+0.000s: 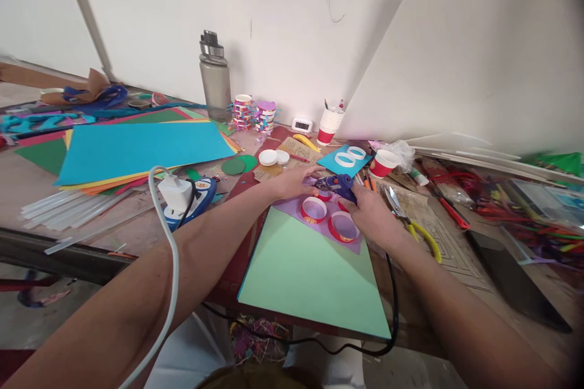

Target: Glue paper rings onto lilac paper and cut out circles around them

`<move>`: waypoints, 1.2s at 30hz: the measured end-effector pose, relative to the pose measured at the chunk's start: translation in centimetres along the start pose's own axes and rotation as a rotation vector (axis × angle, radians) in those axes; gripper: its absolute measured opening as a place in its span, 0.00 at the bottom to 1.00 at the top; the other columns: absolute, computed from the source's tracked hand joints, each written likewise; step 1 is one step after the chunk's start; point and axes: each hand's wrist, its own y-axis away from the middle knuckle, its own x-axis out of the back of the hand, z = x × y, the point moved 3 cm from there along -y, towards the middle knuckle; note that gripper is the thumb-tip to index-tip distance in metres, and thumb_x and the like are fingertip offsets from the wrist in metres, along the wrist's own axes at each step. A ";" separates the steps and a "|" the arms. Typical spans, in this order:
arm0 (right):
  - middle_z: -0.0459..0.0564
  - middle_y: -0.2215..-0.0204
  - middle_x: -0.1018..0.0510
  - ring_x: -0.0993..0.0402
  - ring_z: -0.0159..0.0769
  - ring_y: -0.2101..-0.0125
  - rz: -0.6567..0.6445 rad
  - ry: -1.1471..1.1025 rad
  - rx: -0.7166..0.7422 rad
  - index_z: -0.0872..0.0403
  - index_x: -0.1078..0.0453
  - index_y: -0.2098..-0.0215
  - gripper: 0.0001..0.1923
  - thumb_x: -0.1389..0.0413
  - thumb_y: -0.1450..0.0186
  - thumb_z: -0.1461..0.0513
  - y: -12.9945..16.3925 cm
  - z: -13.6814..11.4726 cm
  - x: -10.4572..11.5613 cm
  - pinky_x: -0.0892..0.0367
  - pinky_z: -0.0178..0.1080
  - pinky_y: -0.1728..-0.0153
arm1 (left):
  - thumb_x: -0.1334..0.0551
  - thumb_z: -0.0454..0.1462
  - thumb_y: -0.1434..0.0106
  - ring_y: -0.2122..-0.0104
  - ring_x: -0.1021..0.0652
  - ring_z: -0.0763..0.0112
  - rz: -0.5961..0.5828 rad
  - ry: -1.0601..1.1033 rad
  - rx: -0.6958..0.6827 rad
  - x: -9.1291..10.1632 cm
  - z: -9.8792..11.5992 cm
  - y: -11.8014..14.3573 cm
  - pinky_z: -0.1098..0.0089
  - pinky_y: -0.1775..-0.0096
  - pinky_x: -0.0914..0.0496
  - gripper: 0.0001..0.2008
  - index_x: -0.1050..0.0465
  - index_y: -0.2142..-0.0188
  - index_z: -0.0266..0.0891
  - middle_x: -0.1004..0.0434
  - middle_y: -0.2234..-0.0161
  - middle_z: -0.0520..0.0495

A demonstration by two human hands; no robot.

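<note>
Just right of frame center, the right hand (371,214) grips a blue glue gun (336,184) over red-rimmed paper rings (314,209) on purple paper (319,225), while the left hand (296,180) lies flat, fingers spread, beside it.

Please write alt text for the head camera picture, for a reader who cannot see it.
Right hand grips a blue glue gun over red paper rings on a purple sheet, which the left hand presses. A pale green sheet lies nearer.

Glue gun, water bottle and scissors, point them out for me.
glue gun (336,183), head view, on its blue body.
water bottle (215,82), head view, on its grey side.
scissors (426,237), head view, on a yellow handle.
</note>
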 end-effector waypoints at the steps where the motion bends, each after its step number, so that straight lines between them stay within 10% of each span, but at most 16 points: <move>1: 0.59 0.58 0.21 0.25 0.45 0.58 0.003 0.018 -0.008 0.57 0.32 0.55 0.09 0.49 0.33 0.62 0.0 0.0 0.1 0.36 0.38 0.61 | 0.34 0.42 0.41 0.42 0.29 0.57 0.005 0.008 -0.003 0.0 0.0 0.0 0.60 0.43 0.34 0.35 0.41 0.36 0.41 0.31 0.40 0.40; 29: 0.57 0.64 0.20 0.25 0.43 0.64 0.087 -0.047 -0.065 0.56 0.30 0.59 0.09 0.50 0.33 0.62 1.5 1.2 0.5 0.38 0.38 0.66 | 0.36 0.42 0.39 0.41 0.30 0.60 0.049 -0.123 0.014 1.2 1.2 1.1 0.62 0.41 0.36 0.30 0.37 0.38 0.41 0.31 0.39 0.42; 36: 0.54 0.68 0.20 0.27 0.41 0.69 0.098 -0.150 -0.077 0.54 0.30 0.62 0.08 0.49 0.35 0.61 1.4 2.0 0.3 0.38 0.38 0.68 | 0.45 0.36 0.34 0.41 0.30 0.58 0.080 -0.437 0.222 2.7 1.1 1.5 0.59 0.40 0.38 0.25 0.36 0.37 0.43 0.28 0.42 0.45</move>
